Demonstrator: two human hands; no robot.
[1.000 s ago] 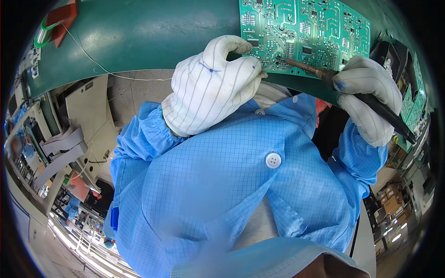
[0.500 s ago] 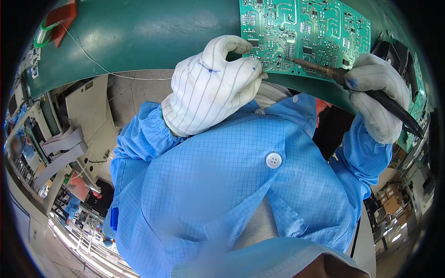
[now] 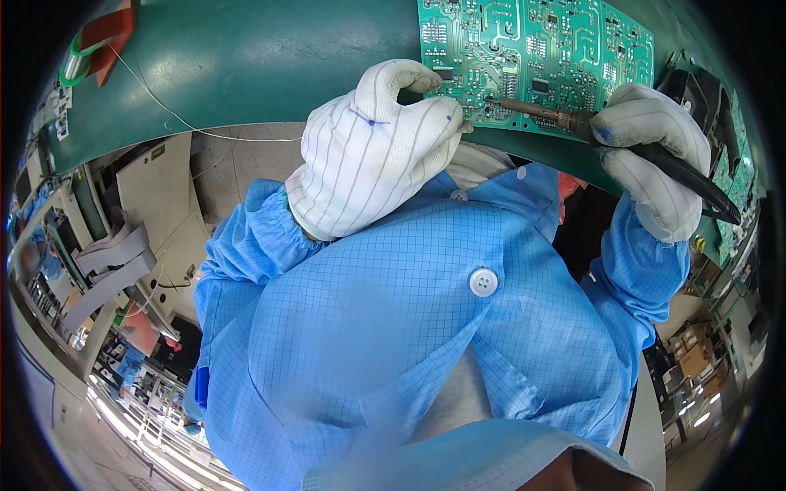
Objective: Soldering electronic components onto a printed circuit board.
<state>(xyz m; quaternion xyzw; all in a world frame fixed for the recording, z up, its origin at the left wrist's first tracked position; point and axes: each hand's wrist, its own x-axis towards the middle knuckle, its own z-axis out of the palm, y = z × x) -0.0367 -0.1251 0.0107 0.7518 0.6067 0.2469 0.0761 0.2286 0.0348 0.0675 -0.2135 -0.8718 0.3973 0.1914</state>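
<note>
A green circuit board (image 3: pixel 565 61) with many small components lies on the green mat. My right hand (image 3: pixel 655 159), in a white striped glove, grips a soldering iron (image 3: pixel 565 119) with a black handle, its tip at the board's lower left part. At the board's lower left corner is my left hand (image 3: pixel 377 147), gloved too, fingers curled and closed. Thin solder wire (image 3: pixel 176 119) runs from the spool (image 3: pixel 75 64) and passes behind this hand; the fingers seem pinched on it, though its end is hidden.
The green mat (image 3: pixel 270 61) covers the bench, with a red stand (image 3: pixel 115 37) by the spool at far left. More circuit boards (image 3: pixel 743 176) and a dark object (image 3: pixel 696 94) sit at the right. A grey cabinet panel (image 3: pixel 164 196) stands below the bench's left edge.
My right hand has moved a little left and up, carrying the soldering iron, so its tip sits further left on the board. The board has shifted slightly left. My left hand has barely moved.
</note>
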